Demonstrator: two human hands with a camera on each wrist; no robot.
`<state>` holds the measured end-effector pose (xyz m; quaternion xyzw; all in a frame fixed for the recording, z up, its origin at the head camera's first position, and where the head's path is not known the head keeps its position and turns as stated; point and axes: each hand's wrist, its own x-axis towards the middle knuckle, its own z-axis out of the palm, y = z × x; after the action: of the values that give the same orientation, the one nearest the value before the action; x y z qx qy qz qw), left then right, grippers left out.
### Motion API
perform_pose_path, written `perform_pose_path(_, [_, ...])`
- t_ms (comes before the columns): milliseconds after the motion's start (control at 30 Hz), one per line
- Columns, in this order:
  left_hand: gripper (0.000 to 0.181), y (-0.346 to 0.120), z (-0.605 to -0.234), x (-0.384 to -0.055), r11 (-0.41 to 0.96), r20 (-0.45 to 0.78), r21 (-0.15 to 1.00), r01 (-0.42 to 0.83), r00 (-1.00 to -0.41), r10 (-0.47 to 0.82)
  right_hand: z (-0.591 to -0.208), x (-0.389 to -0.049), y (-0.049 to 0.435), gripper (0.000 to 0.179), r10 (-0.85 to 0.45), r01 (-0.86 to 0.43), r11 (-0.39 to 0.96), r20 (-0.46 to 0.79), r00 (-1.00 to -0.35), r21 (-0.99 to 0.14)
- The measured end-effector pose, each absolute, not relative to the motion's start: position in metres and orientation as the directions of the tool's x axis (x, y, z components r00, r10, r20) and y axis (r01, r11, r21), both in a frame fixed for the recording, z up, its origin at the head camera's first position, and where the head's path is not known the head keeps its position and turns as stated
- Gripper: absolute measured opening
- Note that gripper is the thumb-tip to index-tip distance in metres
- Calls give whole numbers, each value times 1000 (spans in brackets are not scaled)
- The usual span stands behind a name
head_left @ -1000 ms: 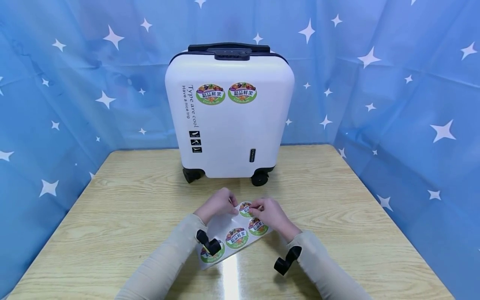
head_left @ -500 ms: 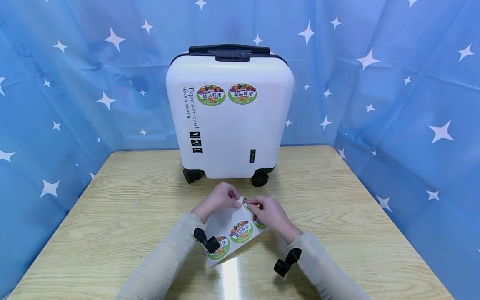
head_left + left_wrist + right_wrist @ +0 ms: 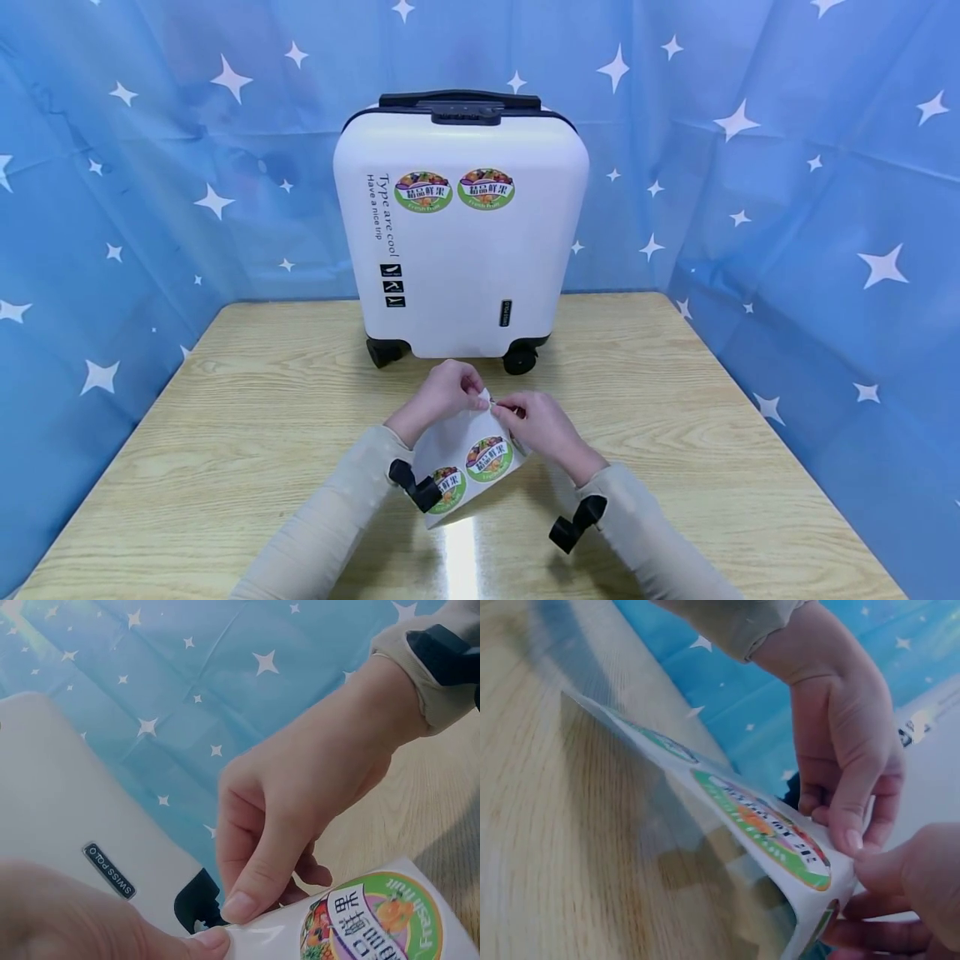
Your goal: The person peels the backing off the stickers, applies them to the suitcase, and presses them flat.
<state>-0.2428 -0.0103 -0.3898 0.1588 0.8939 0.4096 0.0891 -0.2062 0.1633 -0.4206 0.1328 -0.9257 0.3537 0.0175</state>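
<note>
Sheet (image 3: 450, 437) is being held midway between the table's (image 3: 187, 450) left and right edges, on the near side of the suitcase (image 3: 465, 267). Left hand (image 3: 447, 392) is pinching its far corner, thumb against fingers; right hand (image 3: 542, 425) is pinching the same end just beside, thumb tips nearly meeting. Sheet is bending sharply there. 2 fruit stickers (image 3: 489, 459) are showing on its near strip, 1 partly behind a wrist mount (image 3: 420, 487). Suitcase is standing upright toward the table's back edge, bearing 2 labels (image 3: 423, 192) in its upper half.
</note>
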Motion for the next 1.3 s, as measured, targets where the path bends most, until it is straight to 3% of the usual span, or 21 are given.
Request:
perform_pose_path(333, [14, -6, -387, -242, 640, 34, 709, 297, -920, 390, -414, -205, 164, 14, -276, -293, 710, 129, -952, -641])
perform_pose_path(600, [13, -7, -388, -242, 640, 70, 687, 343, -909, 412, -412, -206, 165, 15, -239, -244, 710, 100, -966, -660])
perform_pose_path(1300, [13, -21, -388, -243, 657, 29, 671, 344, -897, 441, -415, -207, 174, 9, -168, -257, 657, 195, -966, -708])
